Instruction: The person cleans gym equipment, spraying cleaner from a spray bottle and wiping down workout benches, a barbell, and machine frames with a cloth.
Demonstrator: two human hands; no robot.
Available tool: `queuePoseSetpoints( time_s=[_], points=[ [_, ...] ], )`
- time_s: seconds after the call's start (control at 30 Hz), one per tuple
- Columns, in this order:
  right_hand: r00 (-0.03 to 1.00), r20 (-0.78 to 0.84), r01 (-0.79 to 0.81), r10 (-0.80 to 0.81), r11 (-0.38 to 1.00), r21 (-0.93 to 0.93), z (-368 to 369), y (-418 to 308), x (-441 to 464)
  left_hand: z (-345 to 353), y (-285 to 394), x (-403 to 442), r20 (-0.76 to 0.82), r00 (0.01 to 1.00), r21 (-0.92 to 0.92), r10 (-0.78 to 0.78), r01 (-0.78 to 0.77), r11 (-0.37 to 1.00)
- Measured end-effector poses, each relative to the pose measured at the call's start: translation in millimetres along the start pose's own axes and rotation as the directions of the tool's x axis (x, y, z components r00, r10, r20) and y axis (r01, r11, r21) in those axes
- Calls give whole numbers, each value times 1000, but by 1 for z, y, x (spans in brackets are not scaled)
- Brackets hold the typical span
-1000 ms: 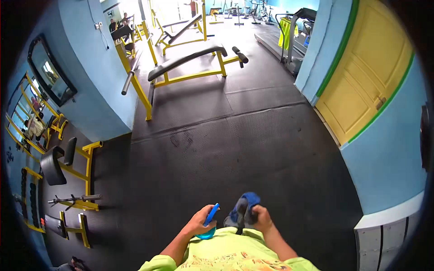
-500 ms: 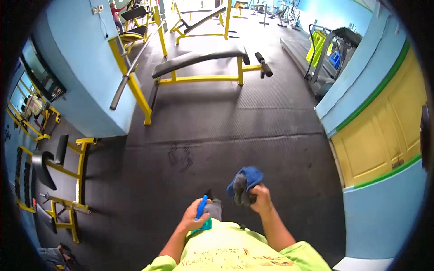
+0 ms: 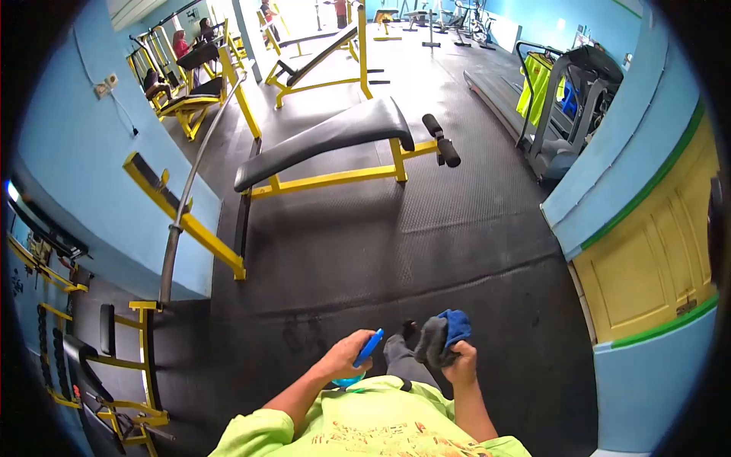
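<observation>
Far to the left of my left hand (image 3: 344, 358), a black and yellow seat (image 3: 87, 365) stands on the floor. Nearer, but well ahead of that hand, a long metal bar (image 3: 196, 164) lies across a yellow stand (image 3: 199, 240). Past my left hand, farther out, is a black bench (image 3: 327, 145) with yellow legs.

My left hand is curled around the neck of a spray bottle (image 3: 350, 380). The blue top (image 3: 369, 348) sticks up by my fingers, and the see-through blue part shows under my hand. I can't tell if a finger is squeezing it. My leg (image 3: 403, 361), in gray pants, is between my two hands.

Next comes a bunched-up cloth (image 3: 442, 338), gray on one side and blue on the other. It pokes out from my right hand (image 3: 462, 365), which pinches its edge between thumb and fingers.

Way ahead of my right hand, on the right side, a bright yellow shirt (image 3: 536, 87) hangs on a treadmill (image 3: 552, 145). Right of that hand, well apart, is a yellow door (image 3: 647, 270).
</observation>
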State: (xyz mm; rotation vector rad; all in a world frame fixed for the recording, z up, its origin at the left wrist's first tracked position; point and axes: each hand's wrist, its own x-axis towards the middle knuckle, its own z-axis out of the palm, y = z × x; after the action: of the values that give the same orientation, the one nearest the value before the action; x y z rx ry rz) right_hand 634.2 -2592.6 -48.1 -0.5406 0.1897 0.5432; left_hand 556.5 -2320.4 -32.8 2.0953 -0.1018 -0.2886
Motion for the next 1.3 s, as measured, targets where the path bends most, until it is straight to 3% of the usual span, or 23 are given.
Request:
queuePoseSetpoints(
  time_s=[0.07,0.13,0.2,0.27,0.3,0.43,0.5,0.63,0.7,0.73,0.77,0.83,0.93,1.0,1.03,1.07,1.1,1.13,1.17,1.23,1.27,1.3],
  points=[
    [1000,15,-1,2,998,-60,-25,-4,55,5,-21,36,-89,996,-43,-8,4,999],
    [984,55,-169,167,985,30,-30,-15,110,-12,-12,72,-137,981,-64,-140,132,989],
    [980,6,-199,199,980,5,14,-41,162,-33,-10,106,-237,964,-25,-122,120,992],
    [974,169,-126,149,982,-140,3,-52,219,-54,-11,135,-282,953,-71,-111,95,993],
    [950,227,-178,212,970,-164,-1,-64,250,-65,-6,149,-290,951,-104,-104,77,992],
    [923,342,-57,178,940,-337,102,-144,298,-97,-2,208,-353,923,-166,-152,98,981],
    [769,639,-1,-11,1000,19,143,-176,304,-107,-11,232,-348,908,-228,-233,159,961],
    [801,598,-82,-32,984,161,128,-164,406,-134,-36,294,-301,926,-326,-228,125,937],
    [905,406,-269,124,908,321,150,-147,427,-154,-57,335,-352,925,-274,-141,43,961],
    [903,416,-255,110,916,311,147,-143,438,-170,-58,358,-356,927,-269,-118,19,963],
    [885,445,-200,135,974,103,140,-135,445,-188,-55,374,-351,929,-229,-117,36,973],
    [869,469,-122,161,986,-114,157,-143,474,-226,-47,409,-306,944,-166,-124,76,983],
    [843,537,-63,29,997,44,196,-179,501,-274,-51,451,-170,985,-224,-36,-3,975],
    [909,408,-204,83,943,264,233,-211,512,-301,-46,471,-76,993,-320,-92,64,945],
    [917,391,-196,78,942,273,224,-209,522,-313,-44,483,-89,995,-308,36,-62,949],
    [885,462,-155,51,969,190,206,-201,539,-323,-44,492,-102,980,-292,169,-192,937],
    [841,540,-106,34,989,102,195,-196,560,-334,-45,502,-71,968,-177,240,-249,952],
    [839,543,-103,33,990,100,197,-187,582,-342,-42,509,-73,967,-175,244,-254,951],
    [663,749,-204,22,967,152,204,-172,603,-346,-37,513,-47,963,-161,264,-268,950],
    [440,898,-339,1,926,165,199,-160,625,-354,-25,516,20,961,-122,277,-273,954],
    [605,791,-88,94,995,-51,182,-157,622,-356,-21,519,5,965,-129,263,-260,957],
    [683,722,26,109,984,-174,185,-153,621,-357,-18,520,35,955,-110,295,-289,951]
  ],
)
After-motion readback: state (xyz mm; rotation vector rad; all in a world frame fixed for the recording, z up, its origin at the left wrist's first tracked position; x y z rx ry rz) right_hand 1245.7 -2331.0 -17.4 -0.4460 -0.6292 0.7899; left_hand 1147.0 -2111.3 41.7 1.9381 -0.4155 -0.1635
